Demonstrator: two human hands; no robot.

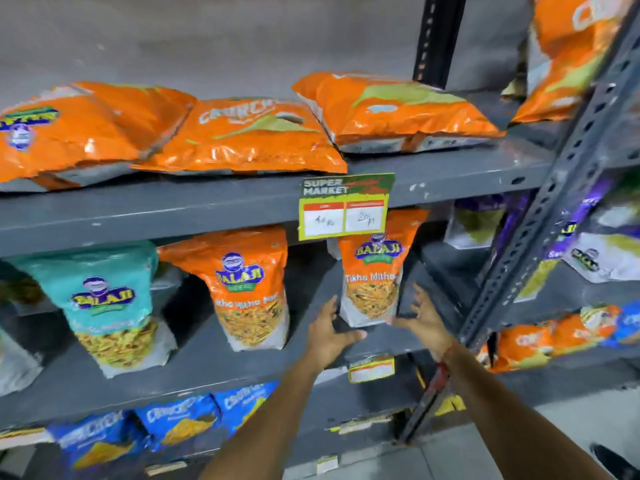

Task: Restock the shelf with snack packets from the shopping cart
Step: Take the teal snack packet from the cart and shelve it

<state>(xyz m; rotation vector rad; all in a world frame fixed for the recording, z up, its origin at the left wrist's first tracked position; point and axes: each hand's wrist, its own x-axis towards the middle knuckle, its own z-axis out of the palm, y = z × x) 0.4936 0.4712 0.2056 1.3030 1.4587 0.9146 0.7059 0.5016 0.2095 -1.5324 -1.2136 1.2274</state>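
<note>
The orange packet (372, 271) stands upright on the middle shelf (207, 372), long axis vertical, between my hands. Left hand (329, 332) and right hand (424, 318) are open beside its bottom corners, equally near, gripping nothing.

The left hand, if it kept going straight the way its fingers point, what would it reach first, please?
Most likely the lower left edge of the orange snack packet standing on the middle shelf. The left hand is open beside it, fingers aimed up and inward; depth is unclear, so it may already be touching.
</note>
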